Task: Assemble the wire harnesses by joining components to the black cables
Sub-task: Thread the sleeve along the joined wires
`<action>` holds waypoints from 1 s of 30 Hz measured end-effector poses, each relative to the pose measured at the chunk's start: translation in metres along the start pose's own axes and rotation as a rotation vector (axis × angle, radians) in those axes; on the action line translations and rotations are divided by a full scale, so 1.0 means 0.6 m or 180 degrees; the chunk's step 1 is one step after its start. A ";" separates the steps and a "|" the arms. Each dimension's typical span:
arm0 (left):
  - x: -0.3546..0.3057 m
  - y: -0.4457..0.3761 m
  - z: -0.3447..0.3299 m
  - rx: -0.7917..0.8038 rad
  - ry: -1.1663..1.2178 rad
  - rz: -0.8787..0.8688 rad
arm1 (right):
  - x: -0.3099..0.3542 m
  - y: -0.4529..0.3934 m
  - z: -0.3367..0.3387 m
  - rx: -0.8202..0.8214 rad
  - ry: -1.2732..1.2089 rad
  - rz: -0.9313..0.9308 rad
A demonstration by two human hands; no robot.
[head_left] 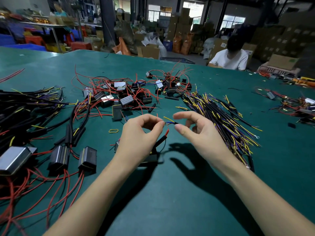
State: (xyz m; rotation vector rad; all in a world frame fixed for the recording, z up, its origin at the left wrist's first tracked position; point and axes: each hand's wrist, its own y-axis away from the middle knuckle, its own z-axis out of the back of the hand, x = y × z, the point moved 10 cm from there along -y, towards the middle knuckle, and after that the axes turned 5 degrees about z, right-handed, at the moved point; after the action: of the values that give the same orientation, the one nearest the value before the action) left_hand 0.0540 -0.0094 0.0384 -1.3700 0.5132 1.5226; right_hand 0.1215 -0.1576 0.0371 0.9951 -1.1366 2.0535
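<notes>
Two hands work above a wide green table (170, 193), and round them lie heaps: finished harnesses (25, 116) with black boxes to the left, loose boxes with red leads (119, 94) in the middle beyond the hands, and a long bundle of black cables (221, 120) with yellow and purple ends on the right; a yellow rubber band (113, 130) lies just left of the hands. Between the hands sits the piece in work; a black cable end (175, 123) runs roughly level from the right hand toward the left, its blue and yellow wires (168, 120) fanned at the tip, while a red wire (167, 132) rises from a black box (150, 158) below the left wrist. The left hand (141, 133) pinches the joint where the bared tips meet, thumb and forefinger closed on it; the right hand (196, 130) is nearer the cable's body, its thumb and forefinger curled either side of the black sheath, though blur leaves me unable to tell whether they truly grip it. The twist, I judge, turns on keeping both wire ends in line.
</notes>
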 end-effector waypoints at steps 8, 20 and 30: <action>-0.047 0.016 -0.009 0.0016 -0.0494 -0.0875 | 0.008 -0.002 -0.017 0.0277 -0.0192 -0.0156; -0.048 0.019 -0.013 -0.0018 -0.0430 -0.0905 | 0.007 -0.006 -0.024 0.0620 -0.0275 -0.0153; -0.047 0.020 -0.010 -0.0140 -0.0368 -0.0936 | -0.003 -0.007 -0.023 0.0547 -0.0271 -0.0263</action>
State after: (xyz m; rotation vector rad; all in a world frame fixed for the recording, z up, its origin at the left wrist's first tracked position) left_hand 0.0430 -0.0302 0.0591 -1.3173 0.1966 1.3678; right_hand 0.1208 -0.1436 0.0326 1.2026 -0.9559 2.0865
